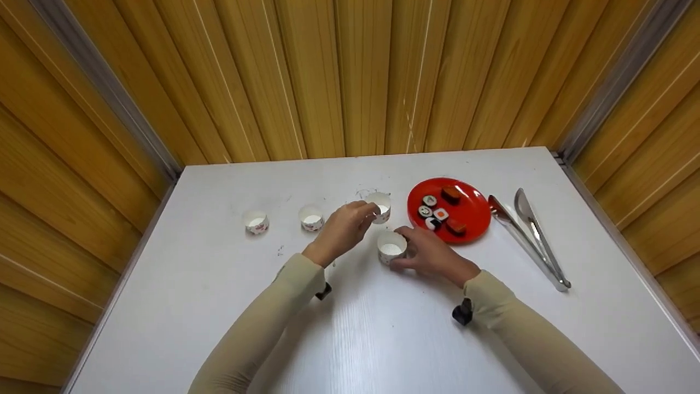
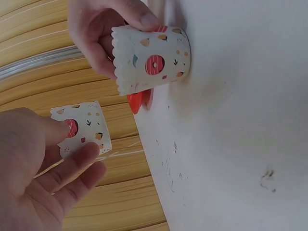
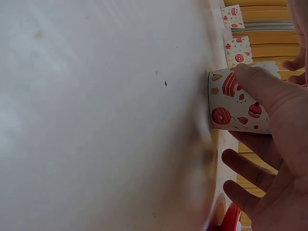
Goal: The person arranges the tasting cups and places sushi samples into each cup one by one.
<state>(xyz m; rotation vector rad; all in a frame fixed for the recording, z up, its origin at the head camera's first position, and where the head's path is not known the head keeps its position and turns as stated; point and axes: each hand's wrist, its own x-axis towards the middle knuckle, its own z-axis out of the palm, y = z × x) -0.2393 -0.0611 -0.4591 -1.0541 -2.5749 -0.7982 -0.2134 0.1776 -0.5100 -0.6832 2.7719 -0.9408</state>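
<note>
Near the middle of the white surface (image 1: 164,284), the left hand (image 1: 342,230) pinches one printed paper baking cup (image 1: 384,217) between thumb and fingers, and in the left wrist view its base seems to stand clear of the surface. Just nearer the person, the right hand (image 1: 432,254) grips a second paper cup (image 3: 240,103) by its side wall, the thumb across the dessert print and two fingers spread free of it; its base is at or close to the surface, though contact is hard to tell. Both cups should prove very light and fairly stiff for paper, yet easily dented, with a scalloped rim that a hard squeeze would probably bend; a gentle pinch low on the wall, near the firmer base, looks safest. The finish may be slightly slick. Two similar cups (image 1: 256,223) (image 1: 311,219) stand apart to the left. The surface looks smooth and softly glossy, with small dark scuffs. On the right lie a red plate (image 1: 477,216) bearing sushi pieces (image 1: 441,214) and, beside it, metal tongs (image 1: 541,241) with spread arms. Yellow-brown wood-look panels (image 1: 361,82) wall the space, with grey strips (image 1: 109,85) at the corners.
</note>
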